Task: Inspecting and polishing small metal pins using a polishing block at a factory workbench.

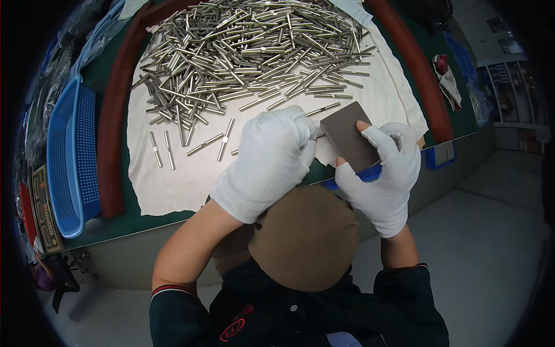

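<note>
White gloves covered both hands — the right hand (384, 173) gripped one grey-brown block (348, 141) over the table edge; the left hand (267, 159) was fisted around one thin steel rod (319, 136) touching it — hundreds more rods (243, 52) heaped behind.

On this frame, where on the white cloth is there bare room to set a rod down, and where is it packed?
Bare cloth lies along its near edge, between the few loose rods and the left hand. A smaller bare patch sits at the right, above the grey block in the right hand. The far half is crowded by the pile of metal rods.
</note>
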Demonstrator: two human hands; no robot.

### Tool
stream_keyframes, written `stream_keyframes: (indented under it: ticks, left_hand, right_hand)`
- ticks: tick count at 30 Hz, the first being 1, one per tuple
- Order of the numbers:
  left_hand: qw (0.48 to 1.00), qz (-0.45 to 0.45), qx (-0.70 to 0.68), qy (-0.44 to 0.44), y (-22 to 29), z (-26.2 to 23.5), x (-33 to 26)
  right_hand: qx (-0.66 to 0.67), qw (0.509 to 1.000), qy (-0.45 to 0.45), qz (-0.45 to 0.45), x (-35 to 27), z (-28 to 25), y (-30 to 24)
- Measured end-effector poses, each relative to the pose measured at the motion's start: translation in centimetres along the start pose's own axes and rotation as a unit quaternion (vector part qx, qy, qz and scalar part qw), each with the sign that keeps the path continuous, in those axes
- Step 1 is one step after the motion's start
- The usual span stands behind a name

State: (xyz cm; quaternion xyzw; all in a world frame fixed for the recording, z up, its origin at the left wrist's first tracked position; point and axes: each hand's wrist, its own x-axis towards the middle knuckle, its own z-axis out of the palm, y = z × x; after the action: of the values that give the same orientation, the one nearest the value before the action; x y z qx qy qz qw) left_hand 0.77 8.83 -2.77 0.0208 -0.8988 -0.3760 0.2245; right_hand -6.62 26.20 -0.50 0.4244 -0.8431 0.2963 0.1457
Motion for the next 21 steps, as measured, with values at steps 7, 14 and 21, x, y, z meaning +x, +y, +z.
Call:
stream_keyframes:
  ticks: [7,14,21]
  left_hand:
    - [1.000,0.010,-0.009,0.006,-0.27,0.18,0.04]
    - [1.000,0.004,0.015,-0.006,-0.31,-0.17,-0.11]
    - [1.000,0.008,0.013,-0.009,-0.19,-0.08,0.06]
  right_hand:
    - [-0.007,1.000,0.011,-0.009,-0.15,0.31,0.13]
    - [-0.039,0.999,0.018,-0.015,0.25,0.47,-0.15]
    - [-0.038,0.999,0.006,-0.016,0.34,0.29,0.04]
